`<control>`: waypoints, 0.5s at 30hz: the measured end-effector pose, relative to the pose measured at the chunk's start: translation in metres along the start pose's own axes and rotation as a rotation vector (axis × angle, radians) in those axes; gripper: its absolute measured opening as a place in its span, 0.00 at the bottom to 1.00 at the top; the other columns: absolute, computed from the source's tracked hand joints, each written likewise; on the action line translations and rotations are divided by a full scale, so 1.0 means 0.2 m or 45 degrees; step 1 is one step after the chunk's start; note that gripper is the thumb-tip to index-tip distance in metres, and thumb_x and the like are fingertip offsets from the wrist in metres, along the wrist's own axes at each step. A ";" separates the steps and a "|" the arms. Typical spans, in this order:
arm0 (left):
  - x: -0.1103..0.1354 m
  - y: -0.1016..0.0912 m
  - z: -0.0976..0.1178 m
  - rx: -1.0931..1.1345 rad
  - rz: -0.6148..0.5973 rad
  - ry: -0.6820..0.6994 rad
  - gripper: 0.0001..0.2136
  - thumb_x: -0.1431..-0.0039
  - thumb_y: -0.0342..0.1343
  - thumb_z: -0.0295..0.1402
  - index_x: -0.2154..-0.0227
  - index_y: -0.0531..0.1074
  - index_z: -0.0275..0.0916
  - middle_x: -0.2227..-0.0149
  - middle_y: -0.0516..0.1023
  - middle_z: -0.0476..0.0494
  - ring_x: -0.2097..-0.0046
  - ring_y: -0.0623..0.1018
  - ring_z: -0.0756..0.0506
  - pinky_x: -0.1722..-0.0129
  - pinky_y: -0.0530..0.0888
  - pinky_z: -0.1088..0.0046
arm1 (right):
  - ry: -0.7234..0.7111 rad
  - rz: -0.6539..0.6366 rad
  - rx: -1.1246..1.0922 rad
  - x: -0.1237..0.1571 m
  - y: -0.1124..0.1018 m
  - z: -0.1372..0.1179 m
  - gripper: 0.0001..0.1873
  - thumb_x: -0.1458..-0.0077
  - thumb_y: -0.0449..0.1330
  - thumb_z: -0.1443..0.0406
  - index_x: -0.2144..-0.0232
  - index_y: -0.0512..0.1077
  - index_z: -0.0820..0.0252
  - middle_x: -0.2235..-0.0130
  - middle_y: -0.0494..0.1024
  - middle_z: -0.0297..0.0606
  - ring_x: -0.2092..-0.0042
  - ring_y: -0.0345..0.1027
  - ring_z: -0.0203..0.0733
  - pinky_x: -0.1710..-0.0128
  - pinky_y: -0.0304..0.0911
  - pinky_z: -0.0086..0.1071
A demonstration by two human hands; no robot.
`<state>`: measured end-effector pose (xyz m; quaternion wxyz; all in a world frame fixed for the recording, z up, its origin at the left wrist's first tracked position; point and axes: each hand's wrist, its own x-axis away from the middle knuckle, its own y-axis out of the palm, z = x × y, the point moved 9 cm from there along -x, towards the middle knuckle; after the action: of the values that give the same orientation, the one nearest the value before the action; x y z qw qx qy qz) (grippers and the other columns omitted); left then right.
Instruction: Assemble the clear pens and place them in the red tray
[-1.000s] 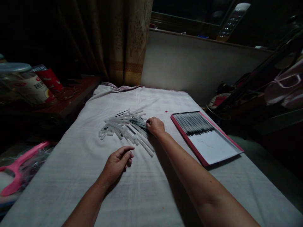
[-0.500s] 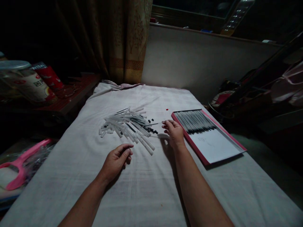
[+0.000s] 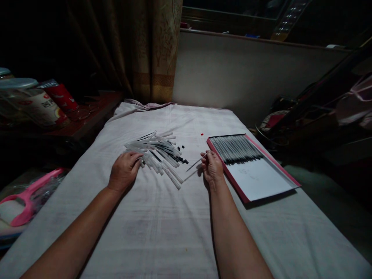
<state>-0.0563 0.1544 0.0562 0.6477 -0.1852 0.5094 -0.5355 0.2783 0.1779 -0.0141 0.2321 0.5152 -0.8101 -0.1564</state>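
Observation:
A loose pile of translucent pen barrels (image 3: 167,166) lies mid-cloth, mixed with dark thin refills and small black pieces (image 3: 183,160). My left hand (image 3: 124,170) is at the pile's left edge, fingers and thumb drawn together; what they hold, if anything, is hidden. My right hand (image 3: 212,167) is closed on a thin pen refill (image 3: 195,163), which points down and left toward the pile. Below it runs a second thin line that I cannot identify. Right of that hand, a shallow red-edged box (image 3: 232,186) holds a row of assembled-looking pens (image 3: 236,148) with dark ends.
A small red piece (image 3: 202,134) lies on the white cloth (image 3: 157,232) beyond my right hand. To the left are a dark red side table (image 3: 95,112) with jars (image 3: 43,104), and pink-handled scissors (image 3: 27,197). A curtain (image 3: 157,50) hangs behind.
My left hand has moved left and forward to the pile's left edge. The right hand has turned, and its refill now slants downward. The view has shifted slightly.

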 end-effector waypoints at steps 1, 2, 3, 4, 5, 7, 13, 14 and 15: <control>-0.04 0.01 -0.01 -0.111 -0.042 0.041 0.16 0.39 0.48 0.36 0.56 0.79 0.40 0.55 0.79 0.33 0.51 0.76 0.34 0.50 0.69 0.55 | 0.017 0.004 -0.024 0.00 0.00 0.00 0.18 0.55 0.70 0.59 0.69 0.66 0.57 0.74 0.77 0.26 0.81 0.63 0.24 0.86 0.56 0.14; -0.08 0.02 -0.02 -0.211 -0.086 0.080 0.16 0.39 0.49 0.35 0.54 0.79 0.40 0.52 0.79 0.32 0.50 0.75 0.33 0.50 0.69 0.54 | 0.035 0.010 -0.051 0.00 0.00 0.00 0.17 0.55 0.70 0.60 0.69 0.66 0.57 0.73 0.77 0.26 0.81 0.64 0.24 0.86 0.57 0.14; -0.11 0.03 -0.03 -0.297 -0.124 0.118 0.17 0.40 0.49 0.34 0.53 0.78 0.40 0.50 0.78 0.32 0.49 0.75 0.32 0.50 0.68 0.54 | 0.055 0.016 -0.079 0.00 0.00 0.00 0.16 0.55 0.70 0.61 0.68 0.67 0.57 0.73 0.78 0.26 0.80 0.64 0.24 0.85 0.57 0.14; -0.14 0.05 -0.03 -0.370 -0.158 0.156 0.16 0.40 0.50 0.33 0.53 0.78 0.41 0.49 0.77 0.32 0.48 0.74 0.32 0.50 0.68 0.53 | 0.072 0.022 -0.105 0.00 0.00 0.00 0.15 0.54 0.70 0.63 0.68 0.67 0.58 0.73 0.78 0.26 0.80 0.65 0.24 0.85 0.58 0.14; -0.16 0.06 -0.04 -0.426 -0.195 0.197 0.16 0.41 0.51 0.32 0.53 0.78 0.41 0.48 0.77 0.32 0.47 0.74 0.31 0.49 0.67 0.52 | 0.085 0.029 -0.127 0.00 -0.01 0.00 0.15 0.54 0.70 0.64 0.68 0.67 0.58 0.73 0.78 0.26 0.80 0.65 0.24 0.85 0.58 0.14; -0.19 0.09 -0.04 -0.496 -0.257 0.276 0.16 0.42 0.51 0.30 0.55 0.79 0.42 0.47 0.77 0.32 0.46 0.73 0.31 0.49 0.66 0.51 | 0.098 0.040 -0.150 -0.01 -0.01 0.00 0.14 0.54 0.70 0.64 0.68 0.68 0.58 0.73 0.78 0.27 0.80 0.65 0.24 0.84 0.59 0.14; -0.25 0.10 -0.01 -0.471 -0.334 0.438 0.10 0.43 0.52 0.30 0.62 0.78 0.42 0.54 0.81 0.35 0.49 0.76 0.34 0.48 0.66 0.50 | 0.119 0.084 -0.185 -0.01 -0.03 0.01 0.13 0.54 0.71 0.65 0.70 0.70 0.60 0.74 0.79 0.28 0.81 0.66 0.24 0.85 0.59 0.14; -0.25 0.09 0.01 -0.454 -0.336 0.468 0.10 0.42 0.52 0.29 0.63 0.77 0.42 0.55 0.81 0.37 0.49 0.77 0.35 0.46 0.65 0.50 | 0.114 0.089 -0.193 -0.01 -0.03 0.01 0.13 0.54 0.71 0.64 0.71 0.69 0.60 0.74 0.78 0.28 0.81 0.65 0.24 0.84 0.59 0.14; -0.23 0.08 0.05 -0.433 -0.328 0.500 0.11 0.41 0.50 0.29 0.62 0.77 0.43 0.57 0.82 0.38 0.50 0.77 0.36 0.46 0.65 0.51 | 0.103 0.093 -0.193 -0.01 -0.03 0.01 0.14 0.54 0.71 0.64 0.71 0.69 0.60 0.74 0.78 0.28 0.81 0.65 0.24 0.84 0.59 0.14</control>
<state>-0.0353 0.1988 0.0687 0.4229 -0.2470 0.6798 -0.5459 0.2820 0.1769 -0.0192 0.3085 0.4723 -0.8041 -0.1878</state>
